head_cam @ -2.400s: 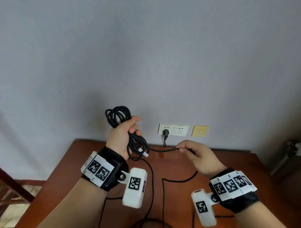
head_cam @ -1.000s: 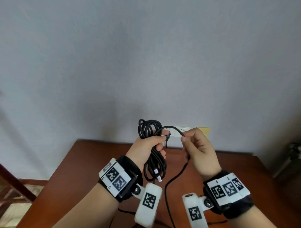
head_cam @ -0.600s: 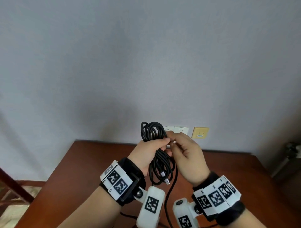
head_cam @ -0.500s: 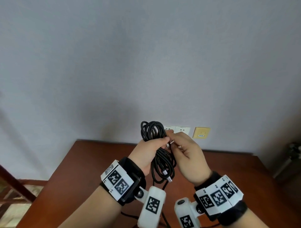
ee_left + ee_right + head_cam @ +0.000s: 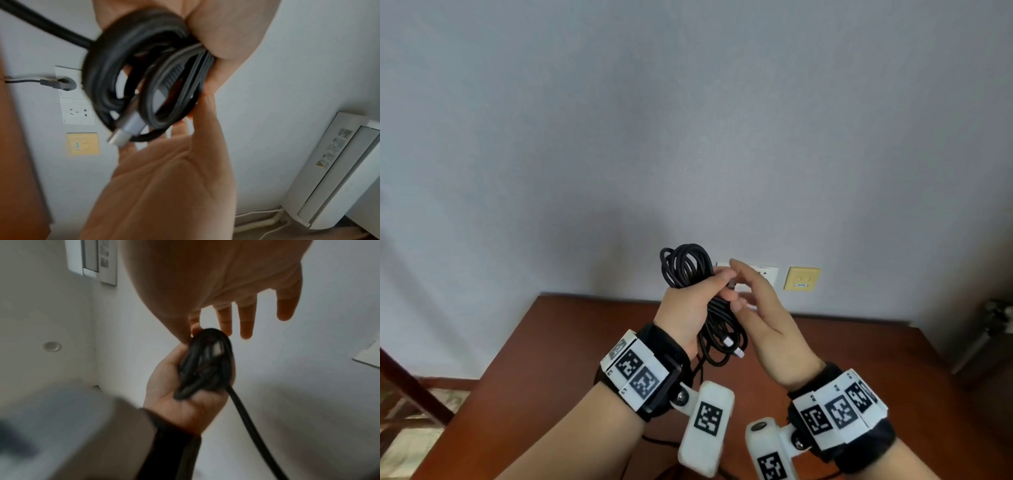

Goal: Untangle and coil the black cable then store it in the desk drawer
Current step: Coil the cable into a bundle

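Observation:
The black cable (image 5: pixel 686 269) is wound into a loose coil, and my left hand (image 5: pixel 697 296) grips it round the middle, held up in front of the wall. Its loops hang below my fist with two silver plugs (image 5: pixel 732 346) dangling among them. My right hand (image 5: pixel 739 284) is just right of the coil with fingers straight and spread, holding nothing. In the left wrist view the coil (image 5: pixel 127 73) and one silver plug (image 5: pixel 123 134) sit in front of my right palm (image 5: pixel 164 178). The right wrist view shows my straight fingers (image 5: pixel 246 316) above the gripped coil (image 5: pixel 205 363).
Below my hands lies the brown wooden desk (image 5: pixel 571 342); a thin dark lead (image 5: pixel 654 440) lies near its front. On the wall behind are white sockets (image 5: pixel 767 274), one with a plug (image 5: pixel 61 83) in it, and a yellow plate (image 5: pixel 801 278). A white air conditioner (image 5: pixel 339 170) stands to the right.
My right hand brought the last stretch of cable to the coil, pinched it there, and has now let go and spread its fingers. My left hand keeps its grip.

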